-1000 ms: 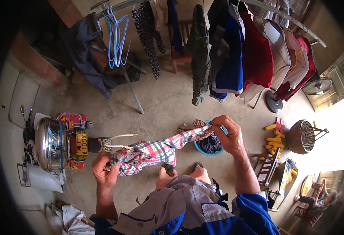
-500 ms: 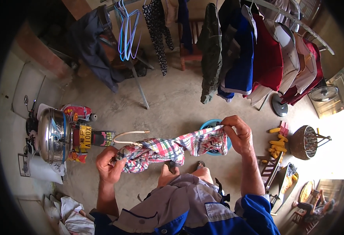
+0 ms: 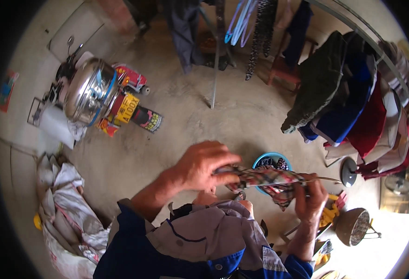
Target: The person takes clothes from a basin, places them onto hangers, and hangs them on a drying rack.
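Stretched between my hands is a plaid garment [image 3: 272,178] in red, white and dark checks, bunched and partly blurred. My left hand [image 3: 204,165] pinches its left end between thumb and fingers, the back of the hand upward. At the other end my right hand [image 3: 311,197] is closed on the cloth. From beside the right hand a thin pale curved rod [image 3: 329,179], like a hanger's hook, sticks out to the right. Behind the garment a blue basin [image 3: 272,154] on the floor holds dark patterned clothes [image 3: 282,164].
Clothes on hangers [image 3: 362,107] fill a metal rack at the right, with blue and purple hangers [image 3: 241,21] farther left. A motorcycle [image 3: 134,114] stands at the left, near white sacks [image 3: 65,195]. Corn cobs [image 3: 327,216] and a woven basket [image 3: 353,225] lie at the right.
My view has turned, so the room has shifted. My left hand has moved right and rolled over, nearer my right hand. The garment is more bunched; the curved rod has gone from left to right.
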Demonstrator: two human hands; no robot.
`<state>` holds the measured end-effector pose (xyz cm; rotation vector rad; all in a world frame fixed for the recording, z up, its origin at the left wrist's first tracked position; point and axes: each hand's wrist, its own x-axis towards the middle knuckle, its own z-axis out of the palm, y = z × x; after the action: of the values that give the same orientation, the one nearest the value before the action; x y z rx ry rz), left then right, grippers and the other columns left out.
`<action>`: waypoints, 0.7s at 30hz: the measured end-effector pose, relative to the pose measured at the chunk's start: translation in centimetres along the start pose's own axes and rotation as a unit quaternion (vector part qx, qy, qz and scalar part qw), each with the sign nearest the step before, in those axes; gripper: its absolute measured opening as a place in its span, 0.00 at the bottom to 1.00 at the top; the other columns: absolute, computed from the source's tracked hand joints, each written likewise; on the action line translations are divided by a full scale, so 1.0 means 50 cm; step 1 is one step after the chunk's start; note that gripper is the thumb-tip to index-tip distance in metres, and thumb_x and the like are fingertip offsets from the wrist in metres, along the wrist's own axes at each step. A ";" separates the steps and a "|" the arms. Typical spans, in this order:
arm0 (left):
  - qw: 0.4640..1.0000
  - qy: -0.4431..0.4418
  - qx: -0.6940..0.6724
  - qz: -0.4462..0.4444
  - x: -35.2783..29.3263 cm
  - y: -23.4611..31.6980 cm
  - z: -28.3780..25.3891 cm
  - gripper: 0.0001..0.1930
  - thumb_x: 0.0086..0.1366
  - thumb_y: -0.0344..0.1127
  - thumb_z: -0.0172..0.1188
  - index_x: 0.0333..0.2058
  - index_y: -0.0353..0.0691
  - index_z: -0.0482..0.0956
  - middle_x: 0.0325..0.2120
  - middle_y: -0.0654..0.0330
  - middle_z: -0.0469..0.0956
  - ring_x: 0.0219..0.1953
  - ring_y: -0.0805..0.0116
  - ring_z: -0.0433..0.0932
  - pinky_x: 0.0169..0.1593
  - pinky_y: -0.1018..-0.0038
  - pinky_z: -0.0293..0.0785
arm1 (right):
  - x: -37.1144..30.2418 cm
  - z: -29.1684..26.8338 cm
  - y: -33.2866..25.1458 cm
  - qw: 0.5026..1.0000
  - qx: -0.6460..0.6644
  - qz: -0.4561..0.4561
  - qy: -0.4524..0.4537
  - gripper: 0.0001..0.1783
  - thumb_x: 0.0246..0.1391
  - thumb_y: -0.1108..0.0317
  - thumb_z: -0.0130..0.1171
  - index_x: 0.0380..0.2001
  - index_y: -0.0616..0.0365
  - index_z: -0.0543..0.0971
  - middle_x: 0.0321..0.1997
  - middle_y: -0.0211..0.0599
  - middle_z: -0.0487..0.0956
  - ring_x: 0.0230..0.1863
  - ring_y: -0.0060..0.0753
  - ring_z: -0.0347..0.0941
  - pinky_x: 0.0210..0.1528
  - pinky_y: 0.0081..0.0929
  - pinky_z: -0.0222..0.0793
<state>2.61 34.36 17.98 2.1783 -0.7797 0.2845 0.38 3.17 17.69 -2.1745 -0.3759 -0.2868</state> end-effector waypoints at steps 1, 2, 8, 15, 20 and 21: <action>0.999 -0.020 0.042 -0.014 -0.001 -0.011 -0.017 0.17 0.48 0.34 0.74 0.37 0.36 0.80 0.27 0.58 0.78 0.28 0.62 0.78 0.35 0.68 0.74 | -0.003 -0.021 0.002 1.000 -0.016 0.022 0.007 0.08 0.46 0.84 0.59 0.32 0.65 0.78 0.31 0.43 0.80 0.24 0.31 0.75 0.26 0.25 0.69; 0.996 -0.034 0.064 -0.056 -0.013 -0.027 -0.038 0.17 0.49 0.34 0.73 0.38 0.37 0.80 0.29 0.58 0.79 0.33 0.61 0.79 0.42 0.68 0.74 | -0.012 -0.031 0.027 0.999 0.006 0.045 0.027 0.07 0.47 0.83 0.59 0.31 0.64 0.77 0.29 0.40 0.80 0.24 0.25 0.73 0.27 0.21 0.68; 0.956 -0.007 -0.201 -0.215 -0.132 -0.147 0.008 0.15 0.61 0.26 0.64 0.48 0.38 0.78 0.47 0.61 0.79 0.46 0.68 0.77 0.45 0.70 0.73 | -0.033 -0.067 0.077 0.997 -0.018 0.056 0.051 0.09 0.48 0.82 0.58 0.35 0.64 0.77 0.24 0.31 0.74 0.22 0.19 0.66 0.24 0.18 0.59; 0.954 0.077 -0.235 -0.170 -0.070 -0.122 0.058 0.26 0.64 0.26 0.60 0.61 0.44 0.69 0.60 0.60 0.70 0.59 0.67 0.70 0.53 0.71 0.71 | -0.033 -0.068 0.073 0.995 -0.025 0.068 0.065 0.04 0.50 0.79 0.57 0.31 0.63 0.76 0.20 0.29 0.71 0.20 0.18 0.63 0.23 0.20 0.57; 0.972 0.044 -0.195 -0.123 -0.037 -0.126 0.062 0.13 0.64 0.27 0.61 0.48 0.41 0.81 0.39 0.62 0.76 0.41 0.69 0.73 0.46 0.71 0.70 | -0.048 -0.078 0.092 0.994 -0.002 0.081 0.066 0.04 0.53 0.78 0.57 0.33 0.64 0.77 0.23 0.27 0.74 0.21 0.16 0.63 0.23 0.20 0.56; 0.972 0.044 -0.195 -0.122 -0.037 -0.127 0.063 0.13 0.64 0.27 0.61 0.48 0.41 0.81 0.39 0.62 0.76 0.41 0.69 0.73 0.46 0.71 0.70 | -0.049 -0.073 0.093 0.994 -0.003 0.081 0.067 0.04 0.53 0.78 0.57 0.33 0.64 0.77 0.23 0.27 0.74 0.21 0.16 0.63 0.23 0.20 0.56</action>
<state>4.93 36.01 11.24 1.8488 -0.4648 0.0898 -0.45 -2.80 15.53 -2.1629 -0.1218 -0.3413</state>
